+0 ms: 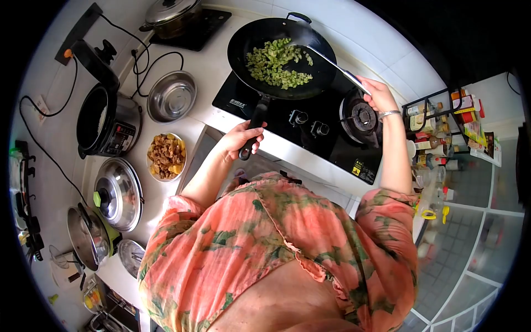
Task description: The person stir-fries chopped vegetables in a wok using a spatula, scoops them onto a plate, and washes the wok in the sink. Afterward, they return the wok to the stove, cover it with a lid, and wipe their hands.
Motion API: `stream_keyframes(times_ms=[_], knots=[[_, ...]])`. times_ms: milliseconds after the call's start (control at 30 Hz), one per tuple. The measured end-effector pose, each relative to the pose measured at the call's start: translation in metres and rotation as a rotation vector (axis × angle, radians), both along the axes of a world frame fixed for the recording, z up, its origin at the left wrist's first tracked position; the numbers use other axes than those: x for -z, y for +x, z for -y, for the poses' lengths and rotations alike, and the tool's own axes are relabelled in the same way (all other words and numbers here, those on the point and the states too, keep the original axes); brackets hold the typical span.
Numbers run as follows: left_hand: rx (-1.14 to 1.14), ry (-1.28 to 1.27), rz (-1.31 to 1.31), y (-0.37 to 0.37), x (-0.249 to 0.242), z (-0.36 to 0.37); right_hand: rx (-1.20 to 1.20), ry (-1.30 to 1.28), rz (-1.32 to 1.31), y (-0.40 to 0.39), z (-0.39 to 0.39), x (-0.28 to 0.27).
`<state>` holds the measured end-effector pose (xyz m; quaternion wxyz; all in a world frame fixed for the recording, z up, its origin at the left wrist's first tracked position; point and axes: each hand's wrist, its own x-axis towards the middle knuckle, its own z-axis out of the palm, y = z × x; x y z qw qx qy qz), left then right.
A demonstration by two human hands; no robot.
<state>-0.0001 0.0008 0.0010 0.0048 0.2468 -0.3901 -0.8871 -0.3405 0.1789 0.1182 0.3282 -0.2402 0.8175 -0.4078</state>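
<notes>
Gripping the black handle point(255, 124) of the wok point(282, 55), the left hand point(241, 138) has its fingers point(251, 133) wrapped fully round it, thumb over the top. The right hand point(378, 94) is closed round the end of a metal spatula point(332, 65), whose blade reaches across into the pan beyond the fingertips. The chopped green vegetables point(275, 63) lie spread over the wok's floor, just past the spatula's tip; they look bright and loose, so the stir-frying seems to be under way rather than finished, and nothing has been plated from the wok.

Just left of the left fingers sits a bowl of browned meat pieces point(166, 156), apparently cooked and kept aside. Farther left are a steel pot lid point(119, 193) and an open rice cooker point(108, 122); beyond the fingers to the upper left stands an empty steel bowl point(172, 97), and farther still a lidded pot point(171, 15) on a separate hob. Beside the right fingers is the unused gas burner point(362, 116), with a rack of sauce bottles point(442, 133) to their right. Nothing blocks either hand.
</notes>
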Motion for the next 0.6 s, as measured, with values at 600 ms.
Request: stream_keyframes(times_ms=[600], knots=[[-0.02,0.02,-0.018,0.001,0.0,-0.001,-0.014,-0.063,-0.006,0.014,-0.052,0.025]])
